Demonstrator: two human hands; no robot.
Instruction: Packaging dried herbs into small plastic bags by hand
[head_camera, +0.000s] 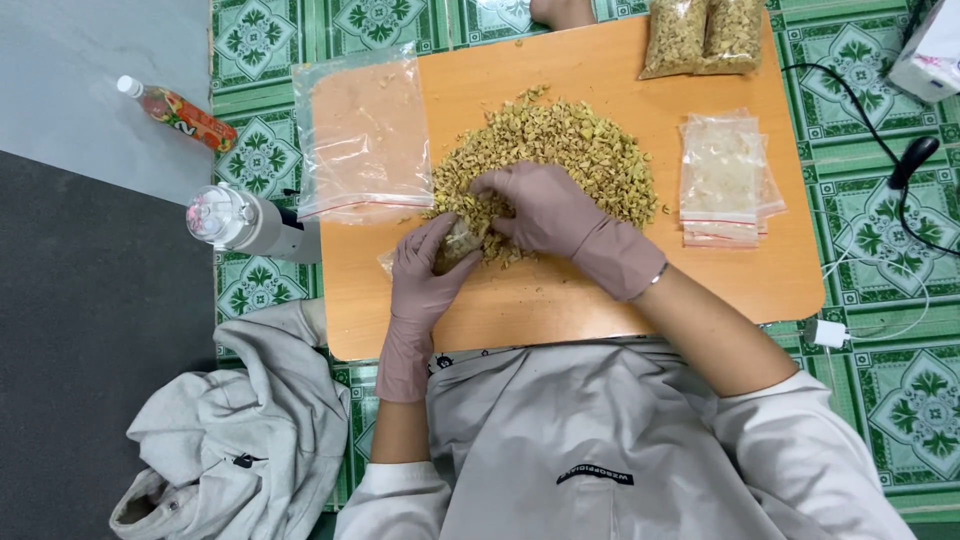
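Two gloved hands meet at the pile of chopped dried pieces (560, 150): left hand (430, 270) clamps a small bag (460, 240); right hand (545, 205) cups pieces just above it.

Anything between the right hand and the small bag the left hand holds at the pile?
Nothing visible. The right hand rests on the near edge of the pile of chopped dried pieces, right beside the small clear bag in the left hand. Only loose pieces lie between them.

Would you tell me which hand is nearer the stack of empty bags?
Right. The right hand rests on the pile beside the stack of empty bags; the left hand is farther away.
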